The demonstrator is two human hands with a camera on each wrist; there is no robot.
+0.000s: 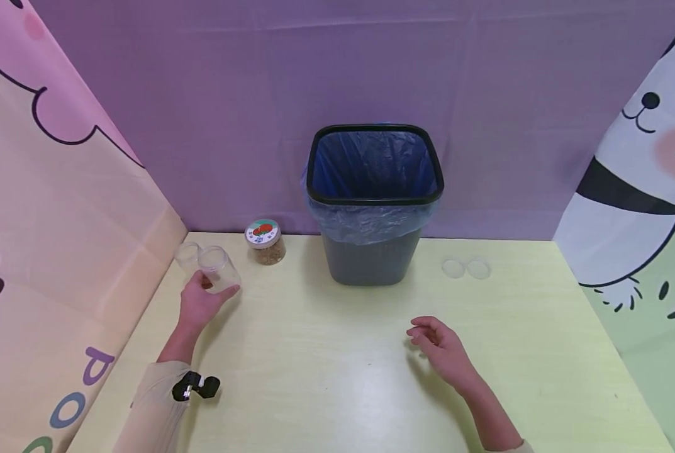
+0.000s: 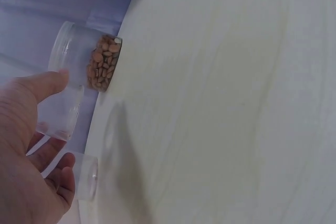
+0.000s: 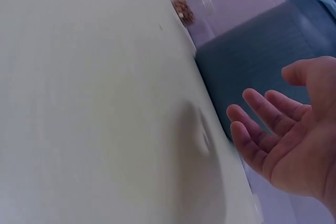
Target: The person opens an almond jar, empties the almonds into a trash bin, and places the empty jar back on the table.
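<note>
From the head camera, your left hand [image 1: 200, 301] is at the far left of the pale yellow table [image 1: 337, 390], fingers curled round a clear empty jar [image 1: 221, 269] that it grasps at the base; a second clear jar [image 1: 187, 257] stands just behind it, against the pink side panel. A lidded jar of nuts [image 1: 265, 241] sits just to their right, near the back wall, and the dark bin [image 1: 373, 201] with its blue liner stands at the middle of the back edge. Two clear lids [image 1: 465, 268] lie side by side to the right of the bin. Your right hand [image 1: 441, 348] hovers low over the table in front of the bin, fingers loosely bent and grasping nothing. In the left wrist view, your thumb and fingers [image 2: 50, 84] wrap the clear jar [image 2: 59, 119], with the nut jar [image 2: 89, 61] beyond it and another clear jar [image 2: 84, 176] below your fingertips. In the right wrist view, your right hand [image 3: 294, 145] is spread and relaxed, palm showing, beside the bin's wall [image 3: 247, 61], holding nothing; the nut jar [image 3: 184, 9] shows small in the distance.
</note>
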